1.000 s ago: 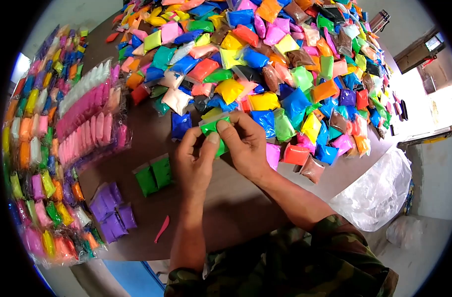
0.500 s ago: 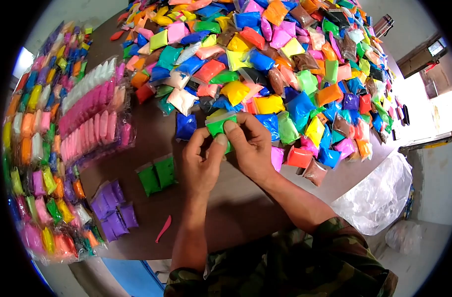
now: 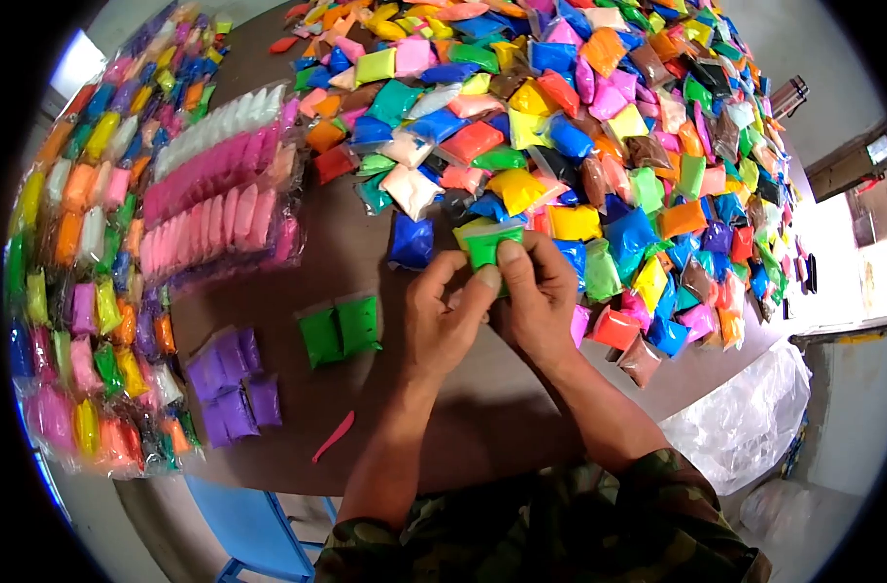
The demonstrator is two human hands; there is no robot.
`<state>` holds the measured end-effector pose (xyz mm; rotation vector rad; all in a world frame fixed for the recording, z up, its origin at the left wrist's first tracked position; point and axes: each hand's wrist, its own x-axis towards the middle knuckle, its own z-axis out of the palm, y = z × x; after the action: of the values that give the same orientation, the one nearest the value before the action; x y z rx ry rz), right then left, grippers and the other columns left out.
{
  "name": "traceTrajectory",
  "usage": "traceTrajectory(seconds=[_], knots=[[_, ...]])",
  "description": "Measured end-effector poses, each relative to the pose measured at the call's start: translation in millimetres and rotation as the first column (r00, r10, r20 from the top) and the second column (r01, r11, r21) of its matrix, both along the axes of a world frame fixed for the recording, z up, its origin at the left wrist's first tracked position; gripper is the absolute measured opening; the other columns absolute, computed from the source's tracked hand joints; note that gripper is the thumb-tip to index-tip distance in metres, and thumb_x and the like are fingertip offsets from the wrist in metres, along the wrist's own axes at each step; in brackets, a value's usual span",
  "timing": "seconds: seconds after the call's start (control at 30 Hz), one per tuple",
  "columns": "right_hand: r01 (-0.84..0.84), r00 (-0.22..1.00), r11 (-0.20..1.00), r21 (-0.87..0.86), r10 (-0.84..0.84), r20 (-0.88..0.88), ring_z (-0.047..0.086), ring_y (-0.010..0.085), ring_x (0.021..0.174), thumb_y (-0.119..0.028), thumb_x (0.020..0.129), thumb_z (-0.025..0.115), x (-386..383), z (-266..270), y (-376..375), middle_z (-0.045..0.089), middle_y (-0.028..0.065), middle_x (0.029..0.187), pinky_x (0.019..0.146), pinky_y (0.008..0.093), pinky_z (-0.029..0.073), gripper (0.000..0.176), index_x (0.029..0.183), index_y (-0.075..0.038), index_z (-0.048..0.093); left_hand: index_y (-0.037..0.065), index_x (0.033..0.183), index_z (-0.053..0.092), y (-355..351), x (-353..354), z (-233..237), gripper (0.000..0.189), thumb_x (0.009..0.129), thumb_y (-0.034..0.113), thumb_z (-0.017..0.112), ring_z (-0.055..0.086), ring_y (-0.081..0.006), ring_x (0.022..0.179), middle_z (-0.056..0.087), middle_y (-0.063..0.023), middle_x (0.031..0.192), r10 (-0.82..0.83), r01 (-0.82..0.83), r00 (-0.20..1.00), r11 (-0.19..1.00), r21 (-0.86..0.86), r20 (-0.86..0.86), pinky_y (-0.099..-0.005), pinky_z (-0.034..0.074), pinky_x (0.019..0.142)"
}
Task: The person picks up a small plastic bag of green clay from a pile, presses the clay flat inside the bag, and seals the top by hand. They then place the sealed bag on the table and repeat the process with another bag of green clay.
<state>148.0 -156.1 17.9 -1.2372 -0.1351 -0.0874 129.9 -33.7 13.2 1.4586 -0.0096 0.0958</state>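
Note:
Between my two hands, near the pile's front edge, is a small green packet in clear plastic. My left hand pinches its left side, thumb on the front. My right hand closes on the right side, its thumb also pressed against the packet. The curled fingers behind it are partly hidden. Two more green packets lie side by side on the table, left of my left hand. Farther left lies a group of purple packets. A dark blue packet rests just beyond my left hand.
A large heap of mixed-colour packets covers the table's far side. Bundled packets in clear wrap line the left. A pink plastic knife-shaped tool lies near the front edge. Clear plastic sheeting hangs at right; a blue chair stands below.
The camera view has turned a little, so the table's things sit farther right in the picture. Both hands keep the green packet pinched between them, with little change of grip.

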Motion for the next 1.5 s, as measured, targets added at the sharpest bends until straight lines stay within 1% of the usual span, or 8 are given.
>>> traceTrajectory(seconds=[0.37,0.6,0.8,1.07,1.27,1.4,1.43,1.5], knots=[[0.040,0.993,0.976,-0.212,-0.016,0.113,0.051,0.0039,0.071,-0.023,0.107,0.059,10,-26,-2,0.061,-0.0017,0.082,0.062,0.0222,0.041,0.023,0.105,-0.002,0.065,-0.002,0.094,0.066,7,0,4,0.015,0.095,0.013,0.069,0.052,-0.0032,0.068,0.062,0.0017,0.075,0.033,-0.033,0.999,0.997,0.066,0.010,-0.0236,0.040,0.056],[0.009,1.000,0.995,-0.097,-0.008,0.006,0.053,0.0048,0.071,-0.023,0.107,0.059,0,5,1,0.062,-0.0002,0.084,0.063,0.0220,0.044,0.023,0.105,-0.001,0.064,0.000,0.100,0.068,3,1,4,0.022,0.097,0.023,0.069,0.054,-0.0059,0.065,0.062,0.0007,0.077,-0.033,0.031,0.998,0.999,-0.040,-0.046,-0.0250,0.042,0.059],[-0.016,0.998,0.992,-0.123,0.023,0.053,0.054,0.0048,0.074,-0.020,0.107,0.058,5,-10,0,0.063,0.0000,0.086,0.065,0.0228,0.045,0.021,0.107,-0.001,0.064,0.000,0.093,0.063,6,2,5,0.019,0.097,0.018,0.067,0.054,-0.0058,0.064,0.060,0.0001,0.075,-0.011,0.008,0.999,0.998,-0.063,-0.044,-0.0245,0.041,0.054],[-0.026,0.999,0.997,-0.076,0.029,0.042,0.055,0.0052,0.080,-0.018,0.106,0.060,2,-4,-5,0.065,0.0003,0.093,0.070,0.0230,0.045,0.019,0.107,0.000,0.065,0.000,0.096,0.066,4,0,11,0.021,0.098,0.021,0.067,0.053,-0.0061,0.064,0.060,0.0014,0.074,-0.001,-0.001,0.999,0.999,-0.044,-0.035,-0.0250,0.041,0.057],[-0.057,0.998,0.983,-0.175,0.060,0.014,0.053,0.0056,0.086,-0.018,0.105,0.061,2,-11,-4,0.061,-0.0015,0.091,0.075,0.0234,0.044,0.017,0.104,-0.001,0.066,0.000,0.094,0.061,7,1,3,0.020,0.097,0.019,0.068,0.048,-0.0037,0.063,0.055,0.0026,0.074,0.034,-0.040,0.997,0.995,-0.096,-0.065,-0.0238,0.037,0.053],[-0.062,0.997,0.941,-0.334,0.071,0.016,0.053,0.0059,0.086,-0.016,0.105,0.059,6,-17,-7,0.060,-0.0013,0.090,0.075,0.0237,0.044,0.016,0.101,-0.001,0.065,0.000,0.091,0.061,11,2,0,0.021,0.097,0.019,0.069,0.048,-0.0031,0.063,0.056,0.0030,0.074,0.056,-0.056,0.998,0.998,0.030,0.003,-0.0237,0.037,0.053],[-0.062,0.997,0.940,-0.334,0.071,0.015,0.053,0.0059,0.086,-0.016,0.105,0.059,5,-15,-6,0.060,-0.0013,0.090,0.075,0.0237,0.044,0.016,0.101,-0.001,0.065,-0.001,0.092,0.062,11,3,1,0.022,0.097,0.019,0.069,0.047,-0.0028,0.064,0.056,0.0030,0.074,0.061,-0.063,0.998,0.997,0.047,0.035,-0.0233,0.037,0.053],[-0.066,0.997,0.992,-0.112,0.062,-0.035,0.050,0.0072,0.083,-0.015,0.105,0.060,2,-7,-3,0.059,-0.0011,0.087,0.073,0.0240,0.042,0.016,0.097,-0.002,0.064,-0.001,0.092,0.062,6,1,10,0.022,0.097,0.019,0.069,0.047,-0.0026,0.065,0.057,0.0029,0.075,0.057,-0.057,0.998,0.998,-0.001,-0.004,-0.0229,0.037,0.054]])
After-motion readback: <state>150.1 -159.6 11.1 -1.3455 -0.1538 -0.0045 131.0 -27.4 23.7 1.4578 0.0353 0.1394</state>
